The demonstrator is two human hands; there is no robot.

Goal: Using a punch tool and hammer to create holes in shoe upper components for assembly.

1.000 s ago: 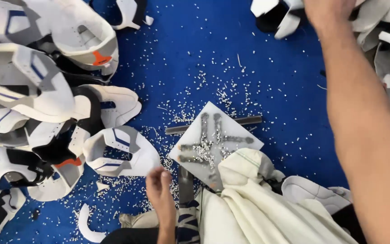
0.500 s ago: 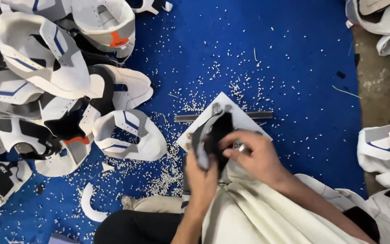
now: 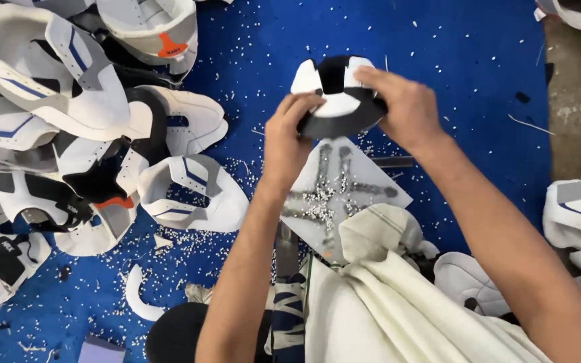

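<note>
Both hands hold one black and white shoe upper (image 3: 336, 94) up above a blue mat (image 3: 452, 60). My left hand (image 3: 289, 138) grips its near left edge with the fingers curled over it. My right hand (image 3: 405, 107) clasps its right side from above. Just below the piece lies a white square board (image 3: 364, 195) with rows of small holes and white specks on it. A cream cloth (image 3: 398, 296) covers my lap beneath the arms.
A pile of white shoe uppers (image 3: 82, 128) with blue and orange trim fills the left side. More uppers (image 3: 576, 208) lie at the right edge and the top right corner. Small white punch-outs litter the mat. A curved white offcut (image 3: 137, 299) lies near the bottom left.
The right arm came back from the far right pile. Both hands have since lifted the black and white upper from the white board up and away from me.
</note>
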